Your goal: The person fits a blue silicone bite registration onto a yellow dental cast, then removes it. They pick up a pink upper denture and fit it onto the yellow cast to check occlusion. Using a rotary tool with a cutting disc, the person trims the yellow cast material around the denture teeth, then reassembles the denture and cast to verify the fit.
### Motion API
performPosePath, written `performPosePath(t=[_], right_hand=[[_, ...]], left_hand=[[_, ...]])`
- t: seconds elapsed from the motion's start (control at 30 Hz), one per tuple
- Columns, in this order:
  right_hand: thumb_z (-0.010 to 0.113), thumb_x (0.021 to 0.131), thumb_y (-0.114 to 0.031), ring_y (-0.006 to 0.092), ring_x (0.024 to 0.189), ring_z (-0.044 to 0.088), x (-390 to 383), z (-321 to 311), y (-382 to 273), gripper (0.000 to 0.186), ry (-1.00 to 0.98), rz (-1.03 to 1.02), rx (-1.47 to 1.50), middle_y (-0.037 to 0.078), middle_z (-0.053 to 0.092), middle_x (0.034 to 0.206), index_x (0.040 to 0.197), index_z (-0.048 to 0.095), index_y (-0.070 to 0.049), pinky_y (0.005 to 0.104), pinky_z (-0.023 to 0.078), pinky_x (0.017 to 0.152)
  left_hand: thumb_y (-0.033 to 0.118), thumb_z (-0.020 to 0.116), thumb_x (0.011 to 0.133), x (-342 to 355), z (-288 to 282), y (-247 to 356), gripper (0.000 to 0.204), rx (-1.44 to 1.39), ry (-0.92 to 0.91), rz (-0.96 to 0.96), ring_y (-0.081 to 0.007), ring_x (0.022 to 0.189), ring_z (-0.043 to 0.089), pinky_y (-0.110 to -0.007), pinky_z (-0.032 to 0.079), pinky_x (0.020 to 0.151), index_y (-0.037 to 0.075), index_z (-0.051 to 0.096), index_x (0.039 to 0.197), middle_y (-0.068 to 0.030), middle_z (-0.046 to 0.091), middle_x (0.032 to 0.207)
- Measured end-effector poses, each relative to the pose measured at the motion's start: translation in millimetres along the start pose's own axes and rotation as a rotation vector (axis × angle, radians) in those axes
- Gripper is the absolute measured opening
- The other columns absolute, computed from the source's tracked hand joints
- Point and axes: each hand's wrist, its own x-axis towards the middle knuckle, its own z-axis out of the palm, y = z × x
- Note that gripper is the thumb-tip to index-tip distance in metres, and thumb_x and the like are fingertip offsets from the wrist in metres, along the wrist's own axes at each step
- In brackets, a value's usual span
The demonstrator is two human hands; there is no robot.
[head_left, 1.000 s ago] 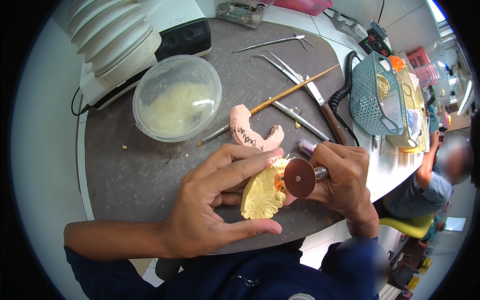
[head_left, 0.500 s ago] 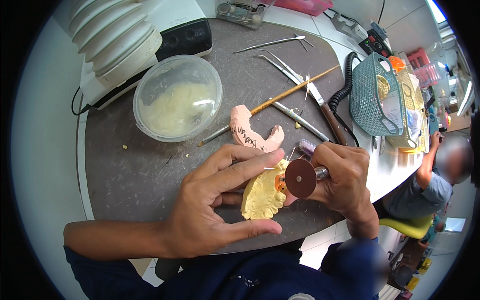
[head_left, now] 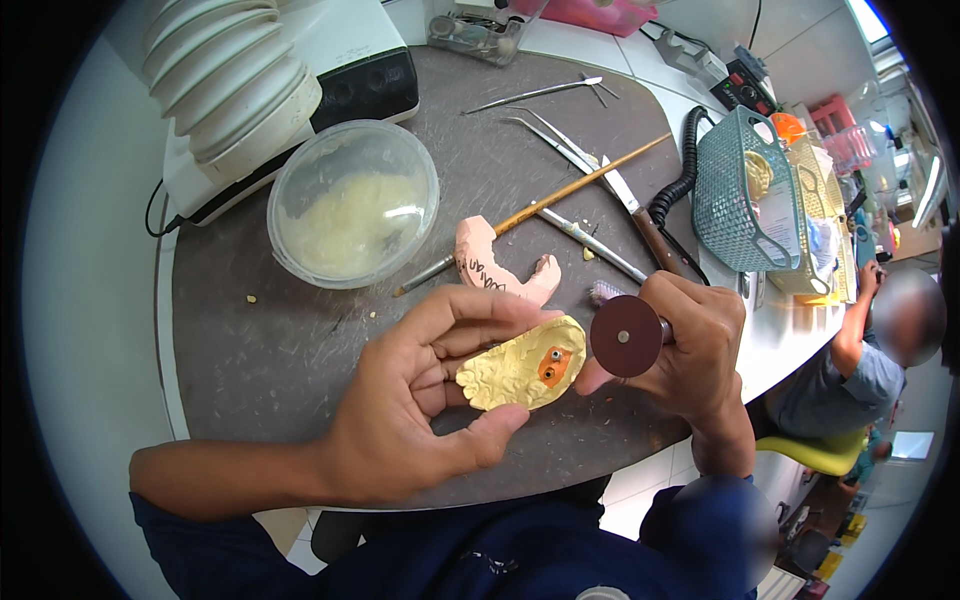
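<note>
My left hand holds a yellow dental cast between thumb and fingers, its moulded face turned up with an orange patch near its right end. My right hand grips a rotary handpiece whose dark red-brown cutting disc faces the camera, just right of the cast and apart from it. A pink arch-shaped cast with dark writing lies on the bench just beyond my fingers.
A clear round tub of pale powder stands left of a ribbed white suction hose. Metal instruments and a wooden-handled brush lie behind. A teal mesh basket stands at right. Another person sits far right.
I have turned the yellow cast so its moulded face with the orange patch shows. The disc has drawn off to the right of it.
</note>
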Motion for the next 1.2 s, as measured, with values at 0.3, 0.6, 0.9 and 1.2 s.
performPosePath(t=[0.3,0.6,0.9,1.2], right_hand=[[0.085,0.057,-0.063,0.0143,0.043,0.045,-5,1,0,0.065,0.039,0.008,0.026,0.001,0.044,0.053,0.062,0.051,-0.007,0.0296,0.032,0.042],[0.085,0.060,-0.062,0.0158,0.043,0.045,-4,2,1,0.064,0.054,-0.017,0.029,0.001,0.043,0.053,0.062,0.051,-0.008,0.0300,0.033,0.042],[0.090,0.063,-0.042,0.0222,0.046,0.057,-5,-1,3,0.048,-0.032,-0.036,-0.038,0.005,0.054,0.057,0.075,0.062,-0.004,0.0330,0.043,0.044],[0.089,0.063,-0.042,0.0226,0.049,0.059,-4,-1,4,0.048,-0.049,-0.118,-0.071,0.005,0.056,0.060,0.076,0.061,-0.005,0.0328,0.045,0.046]], left_hand=[[0.013,0.057,0.098,5,-12,1,0.043,-0.053,-0.134,-0.034,-0.0204,0.122,0.058,-0.032,0.046,0.106,-0.010,0.050,0.134,-0.0197,0.058,0.131],[0.027,0.062,0.095,5,-8,4,0.047,-0.038,-0.093,-0.073,-0.0249,0.118,0.062,-0.037,0.058,0.094,-0.005,0.051,0.129,-0.0202,0.056,0.134],[0.002,0.066,0.088,6,-11,0,0.050,0.057,-0.050,0.101,-0.0225,0.126,0.055,-0.035,0.043,0.111,-0.007,0.045,0.132,-0.0209,0.054,0.135],[0.001,0.062,0.093,7,-10,3,0.058,0.015,-0.070,0.029,-0.0217,0.129,0.052,-0.034,0.039,0.113,-0.008,0.038,0.144,-0.0207,0.051,0.140]])
